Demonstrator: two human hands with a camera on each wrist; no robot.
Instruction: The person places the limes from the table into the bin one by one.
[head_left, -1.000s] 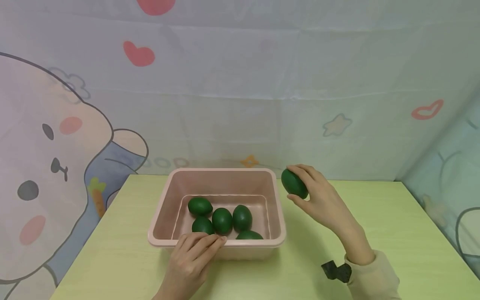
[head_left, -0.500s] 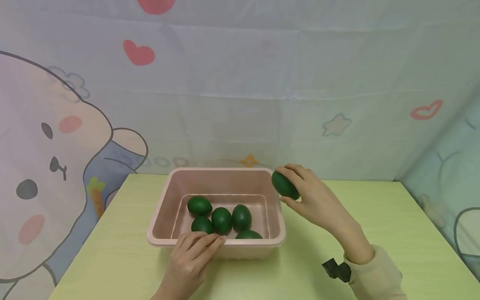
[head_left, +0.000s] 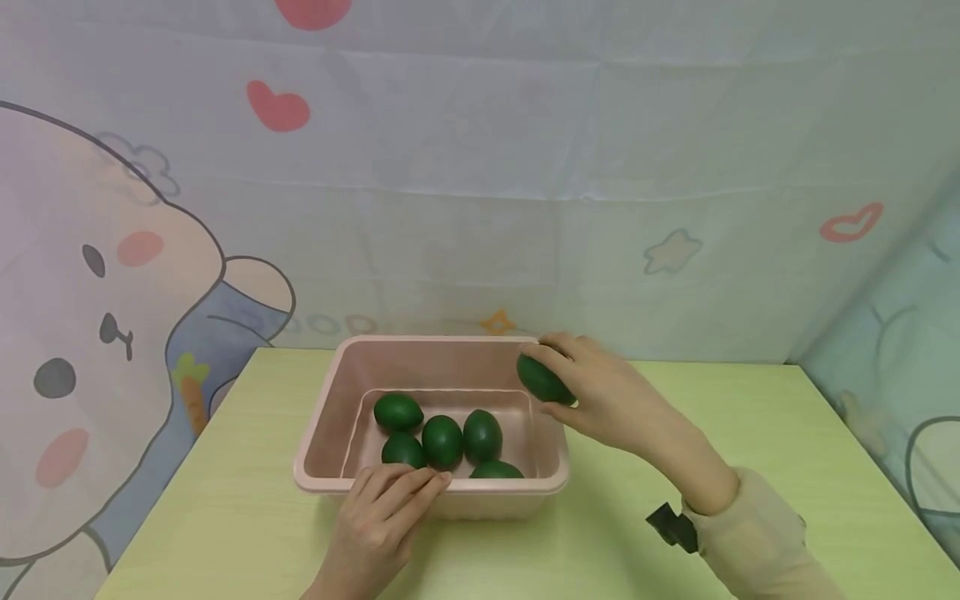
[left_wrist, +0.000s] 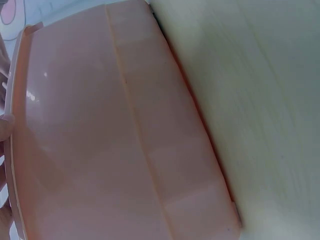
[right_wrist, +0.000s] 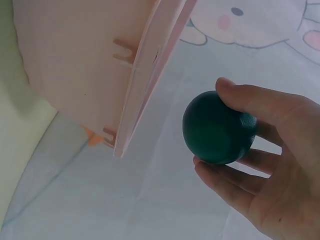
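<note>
My right hand [head_left: 600, 396] holds a dark green avocado [head_left: 543, 379] between thumb and fingers, above the right rim of a pink plastic bin [head_left: 450, 364]. In the right wrist view, the avocado [right_wrist: 216, 129] shows its rounded end, and the bin's outer wall [right_wrist: 75, 55] is apart from it. Several more green avocados [head_left: 442, 442] lie on the bin's floor, the nearest partly hidden by the front rim. The fingers of my left hand [head_left: 378, 529] curl over the front rim. Mostly the bin's outer side [left_wrist: 85, 110] fills the left wrist view.
The bin stands on a pale yellow-green table [head_left: 712, 450]. Behind the table hangs a printed cloth [head_left: 465, 167] with hearts and a cartoon bear. A black piece [head_left: 672, 527] sits at the right sleeve cuff.
My right hand has moved left with the avocado, from beside the bin to over its right rim. The left hand and the avocados in the bin have stayed put.
</note>
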